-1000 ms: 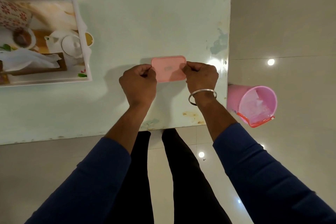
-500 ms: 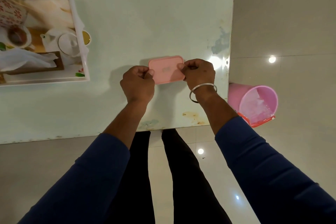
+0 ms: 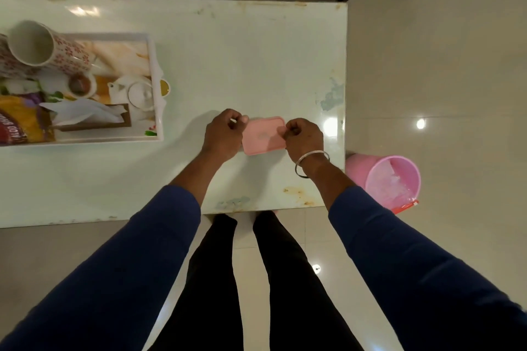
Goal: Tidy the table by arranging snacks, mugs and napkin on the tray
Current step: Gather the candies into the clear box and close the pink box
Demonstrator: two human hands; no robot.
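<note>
A person in dark blue sleeves and black trousers is standing at the near edge of a pale, glossy worktop [image 3: 228,45], seen from above. Both hands are curling closed around a small pink rectangular container [image 3: 263,135] with a lid, which is lying flat on the worktop toward its right end. The left hand [image 3: 224,134] is pinching the container's left edge with fingers folded under, and the right hand [image 3: 303,137] is pinching the right edge the same way. A thin metal bangle [image 3: 311,164] is sitting on the right wrist.

Well apart to the left, a white tray [image 3: 155,88] with a printed picture surface is resting on the worktop. A floral mug [image 3: 42,47] is standing at the tray's far left corner, its empty mouth facing the camera. Near the tray's front, a white napkin [image 3: 79,114] is lying crumpled, and just left of it a yellow snack packet [image 3: 21,122] is being cut off by the frame edge. A small white teapot [image 3: 137,92] shows beside the tray's right rim, though whether it is real or part of the printed picture is hard to tell.

On the tiled floor, just past the worktop's right end, a pink bin [image 3: 390,179] with a clear liner is standing.
</note>
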